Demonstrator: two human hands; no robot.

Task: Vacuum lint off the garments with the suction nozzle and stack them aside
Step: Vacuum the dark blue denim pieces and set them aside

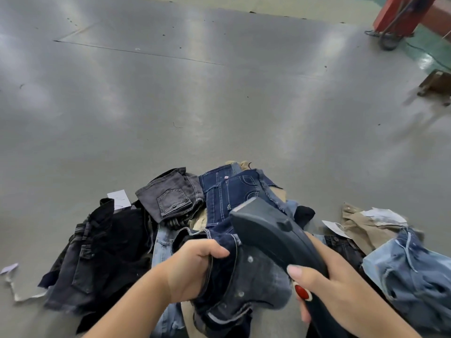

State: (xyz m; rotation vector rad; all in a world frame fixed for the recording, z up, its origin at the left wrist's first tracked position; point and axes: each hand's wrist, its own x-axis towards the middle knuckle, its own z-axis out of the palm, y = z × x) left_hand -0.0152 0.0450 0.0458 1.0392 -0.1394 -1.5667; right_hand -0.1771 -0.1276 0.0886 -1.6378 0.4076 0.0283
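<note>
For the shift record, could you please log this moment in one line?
left hand: grips dark blue denim garment | right hand: holds black plastic suction nozzle

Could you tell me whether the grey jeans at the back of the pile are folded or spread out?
Folded. The grey jeans lie as a compact bundle with layered edges, back pocket facing up, atop the pile of garments.
</note>
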